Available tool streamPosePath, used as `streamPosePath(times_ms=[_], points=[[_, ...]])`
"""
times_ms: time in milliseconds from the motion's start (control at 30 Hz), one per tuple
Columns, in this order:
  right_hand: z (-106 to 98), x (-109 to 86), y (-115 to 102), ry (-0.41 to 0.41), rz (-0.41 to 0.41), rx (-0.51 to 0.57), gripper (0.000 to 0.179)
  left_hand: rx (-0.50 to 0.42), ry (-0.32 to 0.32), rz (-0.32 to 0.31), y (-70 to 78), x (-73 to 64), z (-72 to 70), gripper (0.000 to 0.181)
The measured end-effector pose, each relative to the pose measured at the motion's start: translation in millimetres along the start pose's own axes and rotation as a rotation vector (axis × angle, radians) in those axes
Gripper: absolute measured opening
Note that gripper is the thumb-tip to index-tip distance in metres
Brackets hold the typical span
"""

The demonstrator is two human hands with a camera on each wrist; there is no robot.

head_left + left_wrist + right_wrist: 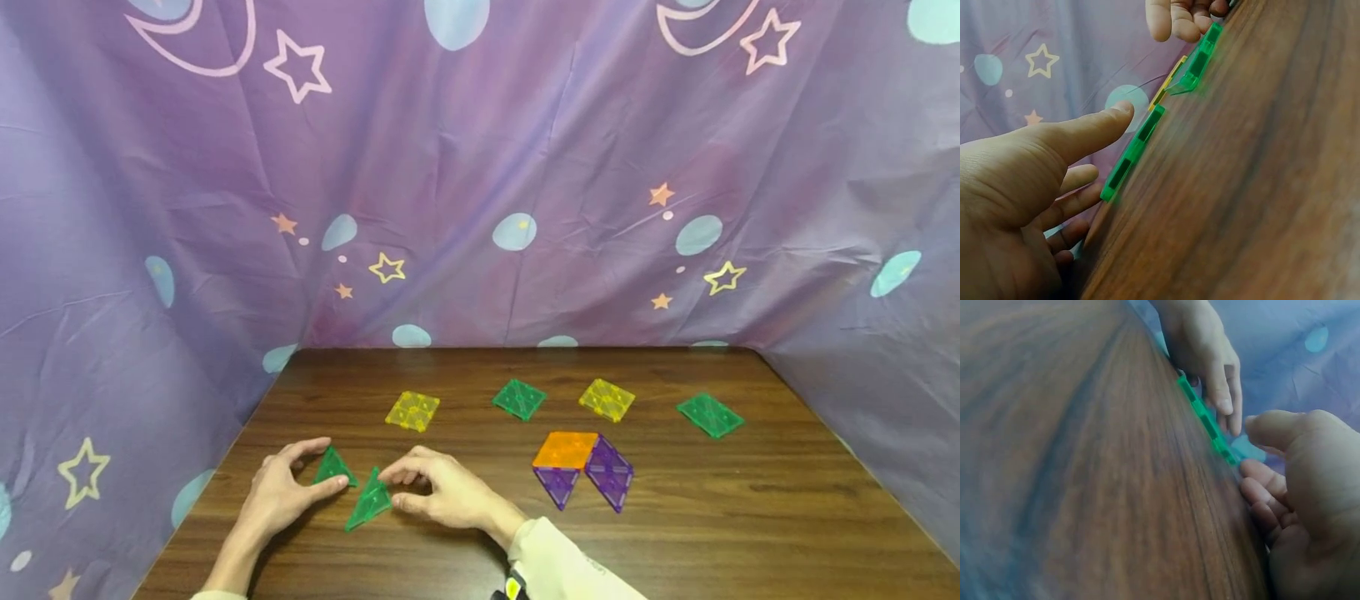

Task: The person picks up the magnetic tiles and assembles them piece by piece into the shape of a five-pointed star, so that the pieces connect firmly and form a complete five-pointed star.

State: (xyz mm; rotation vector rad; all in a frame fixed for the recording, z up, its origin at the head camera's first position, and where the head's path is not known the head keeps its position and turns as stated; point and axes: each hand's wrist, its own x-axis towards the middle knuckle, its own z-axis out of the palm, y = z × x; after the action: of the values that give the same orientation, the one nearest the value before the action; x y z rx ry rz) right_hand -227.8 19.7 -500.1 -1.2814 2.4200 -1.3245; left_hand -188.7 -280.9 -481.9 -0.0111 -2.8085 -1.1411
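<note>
Two green triangular magnetic tiles lie at the left of the table, a small gap between them. Around the left triangular tile point(334, 468) is my left hand point(281, 490), its fingers at the far corner and its thumb stretched over the near right corner. In the left wrist view the thumb point(1100, 128) is straight, close above that tile point(1132, 153). My right hand point(450, 492) is at the right edge of the other triangular tile point(370, 502), fingers loosely bent with their tips right at it. The right wrist view shows the thumb point(1275, 428) apart from the green edge point(1207, 422).
Behind the hands lies a yellow square tile point(412, 411). Farther right are a green square point(519, 399), a yellow square point(607, 400) and another green square point(710, 415). An orange tile point(566, 451) adjoins purple tiles point(609, 472). A purple curtain point(480, 167) surrounds the table.
</note>
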Motion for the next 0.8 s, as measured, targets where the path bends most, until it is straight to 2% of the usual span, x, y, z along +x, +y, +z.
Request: streamPosePath(times_ms=[133, 267, 467, 567, 667, 800], points=[[0.6, -0.7, -2.2, -0.063, -0.037, -0.146, 0.037, 0.006, -0.009, -0.001, 1.0, 0.1, -0.7, 0.082], [2.0, -1.7, -2.5, -0.087, -0.058, -0.207, 0.035, 0.032, -0.015, -0.019, 1.0, 0.0, -0.3, 0.086], [4.0, -1.2, -1.6, -0.025, -0.040, -0.223, 0.027, 0.084, -0.016, -0.036, -2.1, -1.2, 0.5, 0.092], [4.4, 0.0, -0.4, 0.013, -0.043, -0.240, 0.027, 0.104, -0.022, -0.025, -3.3, -1.7, 1.1, 0.093], [4.3, 1.4, 0.6, 0.041, -0.034, -0.245, 0.032, 0.116, -0.027, 0.002, -3.2, -1.9, 1.6, 0.093], [3.8, 2.5, 0.3, 0.062, 0.022, -0.235, 0.046, 0.107, -0.052, 0.040, -0.2, -2.1, 2.8, 0.090]])
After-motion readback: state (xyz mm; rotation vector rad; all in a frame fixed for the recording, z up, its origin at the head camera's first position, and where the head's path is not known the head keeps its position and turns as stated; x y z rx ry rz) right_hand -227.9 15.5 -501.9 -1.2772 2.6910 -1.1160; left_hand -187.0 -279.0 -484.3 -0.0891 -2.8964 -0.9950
